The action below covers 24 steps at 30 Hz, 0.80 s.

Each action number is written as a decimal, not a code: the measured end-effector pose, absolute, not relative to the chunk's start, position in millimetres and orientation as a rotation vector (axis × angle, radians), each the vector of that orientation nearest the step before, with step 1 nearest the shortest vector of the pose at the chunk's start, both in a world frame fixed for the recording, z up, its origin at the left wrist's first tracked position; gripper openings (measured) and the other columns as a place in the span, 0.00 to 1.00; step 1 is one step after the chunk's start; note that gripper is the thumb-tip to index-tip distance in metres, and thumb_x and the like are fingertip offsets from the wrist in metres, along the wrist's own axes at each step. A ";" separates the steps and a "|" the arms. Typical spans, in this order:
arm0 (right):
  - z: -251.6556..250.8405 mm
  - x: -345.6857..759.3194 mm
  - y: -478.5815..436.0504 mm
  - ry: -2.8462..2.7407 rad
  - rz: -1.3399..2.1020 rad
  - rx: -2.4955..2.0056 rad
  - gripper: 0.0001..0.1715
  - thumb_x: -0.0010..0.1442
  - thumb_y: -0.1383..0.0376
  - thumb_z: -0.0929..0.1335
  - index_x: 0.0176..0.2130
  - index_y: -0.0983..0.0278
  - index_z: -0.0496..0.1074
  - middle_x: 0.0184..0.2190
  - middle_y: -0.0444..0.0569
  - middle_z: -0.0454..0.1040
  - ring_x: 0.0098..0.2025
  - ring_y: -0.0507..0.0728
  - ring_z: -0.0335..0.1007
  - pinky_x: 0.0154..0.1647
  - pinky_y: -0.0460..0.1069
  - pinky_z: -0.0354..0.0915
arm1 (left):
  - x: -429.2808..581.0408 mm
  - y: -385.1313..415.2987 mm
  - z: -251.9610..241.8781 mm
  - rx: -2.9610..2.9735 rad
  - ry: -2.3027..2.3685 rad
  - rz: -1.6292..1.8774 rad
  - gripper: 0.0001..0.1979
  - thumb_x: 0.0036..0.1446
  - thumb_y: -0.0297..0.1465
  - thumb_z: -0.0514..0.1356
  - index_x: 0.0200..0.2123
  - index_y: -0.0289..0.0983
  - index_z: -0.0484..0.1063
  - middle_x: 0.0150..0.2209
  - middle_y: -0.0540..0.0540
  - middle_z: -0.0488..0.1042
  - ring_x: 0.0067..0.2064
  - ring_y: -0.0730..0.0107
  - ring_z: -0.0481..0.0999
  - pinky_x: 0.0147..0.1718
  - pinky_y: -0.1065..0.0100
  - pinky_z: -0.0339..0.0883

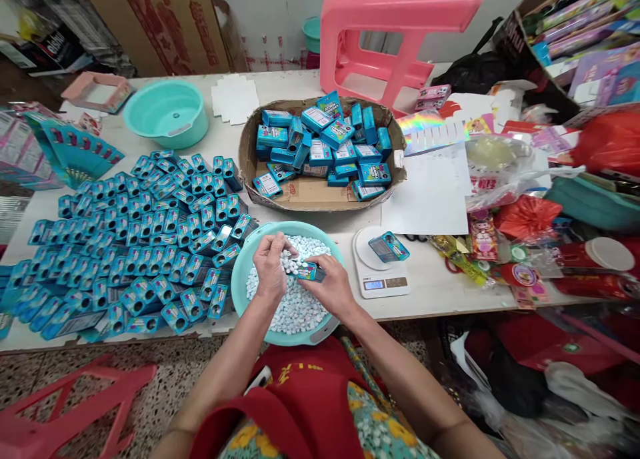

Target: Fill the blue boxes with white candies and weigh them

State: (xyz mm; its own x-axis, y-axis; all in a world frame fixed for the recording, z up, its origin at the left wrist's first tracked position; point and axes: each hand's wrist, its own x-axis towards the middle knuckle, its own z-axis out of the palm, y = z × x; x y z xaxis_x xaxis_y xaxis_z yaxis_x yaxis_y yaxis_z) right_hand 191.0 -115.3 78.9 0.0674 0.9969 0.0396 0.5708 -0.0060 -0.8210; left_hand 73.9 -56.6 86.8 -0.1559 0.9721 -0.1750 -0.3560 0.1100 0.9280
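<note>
A turquoise basin [239, 272] full of small pale candies [300, 309] stands at the table's front edge, with both hands over it. My left hand [270, 267] is closed around a small heap of the candies, some showing past its fingers. In my right hand [333, 287] is a small blue candy box [311, 271], gripped with its end turned toward the left hand. The box's opening cannot be made out. Right of the basin, another blue candy box [389, 247] lies on a white digital scale [383, 284] with a lit display.
Many blue boxes with round holes [150, 225] stand packed on the left. A cut-down cardboard box [320, 202] holds more blue boxes behind the basin. An empty turquoise basin [167, 115], a pink stool [400, 19], white paper [430, 199] and piled packages [530, 212] surround the work area.
</note>
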 end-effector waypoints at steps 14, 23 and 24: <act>79.9 188.3 -111.1 -1.553 0.807 -1.621 0.18 0.47 0.66 0.75 0.40 0.60 0.73 0.37 0.46 0.76 0.41 0.59 0.69 0.44 0.53 0.63 | 73.5 -56.5 90.6 0.828 1.146 1.381 0.15 0.57 0.37 0.57 0.23 0.36 0.63 0.21 0.52 0.65 0.24 0.76 0.69 0.26 0.72 0.62; 74.7 186.8 -108.2 -1.489 0.835 -1.605 0.19 0.46 0.67 0.74 0.40 0.59 0.74 0.38 0.46 0.76 0.42 0.59 0.70 0.45 0.53 0.63 | 80.2 -56.7 91.7 0.803 1.156 1.269 0.15 0.55 0.39 0.59 0.23 0.36 0.63 0.19 0.54 0.62 0.19 0.80 0.61 0.19 0.75 0.55; 74.2 188.1 -108.7 -1.461 0.861 -1.589 0.19 0.46 0.67 0.75 0.40 0.59 0.74 0.38 0.46 0.76 0.42 0.59 0.70 0.45 0.53 0.63 | 79.7 -56.8 95.1 0.784 1.147 1.275 0.15 0.55 0.39 0.59 0.23 0.35 0.63 0.19 0.54 0.61 0.18 0.81 0.60 0.17 0.75 0.53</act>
